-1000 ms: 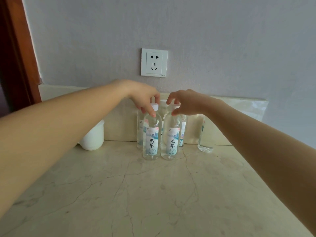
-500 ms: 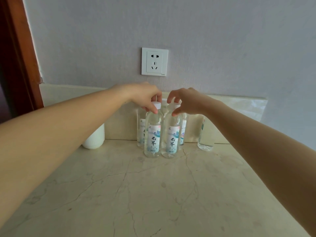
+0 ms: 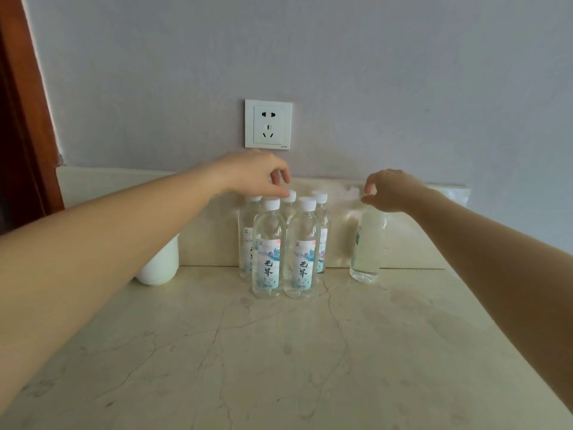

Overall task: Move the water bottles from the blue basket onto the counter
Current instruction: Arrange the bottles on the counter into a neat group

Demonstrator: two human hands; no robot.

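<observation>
- Near: bare marble table (image 3: 279, 367) in front of me; both forearms reach out over it from the lower corners.
- Middle: two front water bottles (image 3: 268, 249) stand upright, touching side by side, white caps on. More stand close behind them, against the backsplash.
- Left hand (image 3: 254, 173): palm down above the cluster, fingertips (image 3: 283, 193) at a back-row cap. Grip loosely curled; whether it pinches that cap I cannot tell.
- Right hand (image 3: 392, 190): hovering off to the right, thumb and fingers parted, grip released, holding nothing. A lone bottle (image 3: 367, 243) stands just under it.
- Judgement: bottles are set down; lift hands straight up so no cap is nudged and the tight row toppled.
- Far: white cup (image 3: 159, 265) at left, wall socket (image 3: 268, 124) above. Blue basket not in view.
</observation>
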